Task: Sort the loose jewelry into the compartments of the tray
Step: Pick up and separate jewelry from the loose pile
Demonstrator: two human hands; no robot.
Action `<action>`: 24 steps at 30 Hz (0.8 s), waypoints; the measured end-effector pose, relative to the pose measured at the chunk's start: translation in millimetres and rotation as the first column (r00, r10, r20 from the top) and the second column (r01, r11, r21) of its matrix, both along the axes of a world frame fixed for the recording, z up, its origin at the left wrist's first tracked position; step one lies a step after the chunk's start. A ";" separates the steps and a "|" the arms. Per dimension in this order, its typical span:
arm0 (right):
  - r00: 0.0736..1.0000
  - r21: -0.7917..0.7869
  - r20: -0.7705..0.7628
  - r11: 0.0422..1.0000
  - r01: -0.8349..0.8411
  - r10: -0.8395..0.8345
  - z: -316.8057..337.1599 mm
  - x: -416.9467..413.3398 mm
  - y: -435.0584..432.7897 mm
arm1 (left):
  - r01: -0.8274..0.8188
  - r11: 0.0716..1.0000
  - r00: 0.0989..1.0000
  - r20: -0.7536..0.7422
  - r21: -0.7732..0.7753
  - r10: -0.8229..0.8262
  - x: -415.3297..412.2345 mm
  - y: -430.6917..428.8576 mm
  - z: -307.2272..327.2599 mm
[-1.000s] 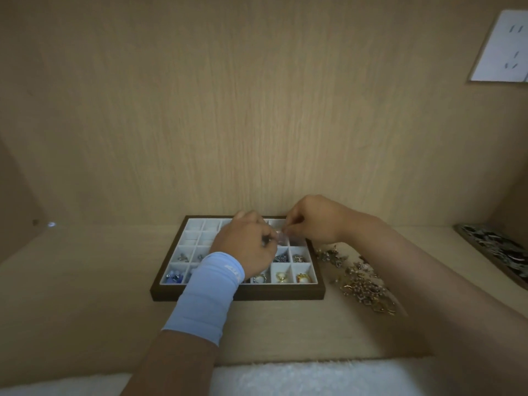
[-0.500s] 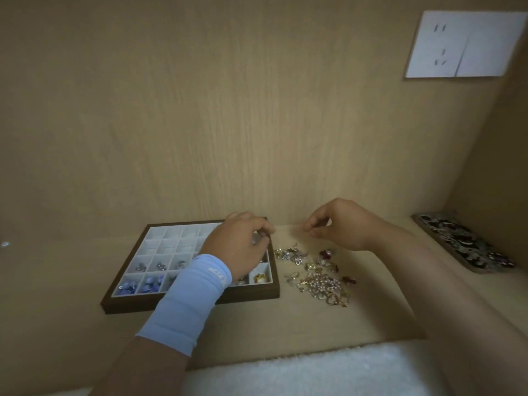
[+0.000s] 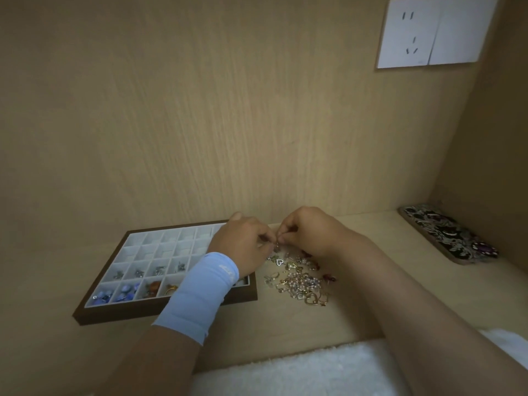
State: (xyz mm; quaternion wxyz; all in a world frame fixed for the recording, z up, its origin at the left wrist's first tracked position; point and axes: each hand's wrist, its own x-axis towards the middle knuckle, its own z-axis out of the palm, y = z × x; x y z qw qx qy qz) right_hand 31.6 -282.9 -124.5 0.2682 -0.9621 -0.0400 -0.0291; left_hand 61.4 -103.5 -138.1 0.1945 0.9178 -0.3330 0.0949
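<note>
A brown tray (image 3: pixel 120 314) with white compartments lies on the wooden shelf at the left. Its two near rows hold blue beads, silver pieces, an amber piece and a gold ring; the far rows look bare. A pile of loose jewelry (image 3: pixel 301 278), gold hearts, pearls and red stones, lies just right of the tray. My left hand (image 3: pixel 243 244), with a light blue wrist sleeve, reaches over the tray's right edge. My right hand (image 3: pixel 310 231) meets it above the pile's far end. Both pinch one small silver piece (image 3: pixel 276 247) between their fingertips.
A patterned dark case (image 3: pixel 448 234) lies at the far right of the shelf. A white wall socket (image 3: pixel 428 32) sits high on the back panel. A white fluffy cloth (image 3: pixel 300 370) covers the near edge. The side wall closes in on the right.
The view has swung left to right. My hands were together over the tray, parted, and now meet again above the loose pile, pinching a small piece.
</note>
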 end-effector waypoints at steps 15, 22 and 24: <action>1.000 0.661 -0.025 0.750 0.019 -0.003 25.6 -13.1 24.0 | -0.112 0.756 0.906 -0.378 -0.645 -0.189 -9.4 24.3 24.4; 0.999 0.731 0.015 0.682 0.012 -0.034 36.5 -20.9 68.7 | -0.153 0.798 0.871 -0.460 -0.583 -0.169 -12.8 72.7 44.5; 0.999 0.722 0.041 0.691 -0.020 -0.014 41.1 -19.2 82.3 | -0.153 0.800 0.877 -0.452 -0.580 -0.160 -10.7 89.3 47.0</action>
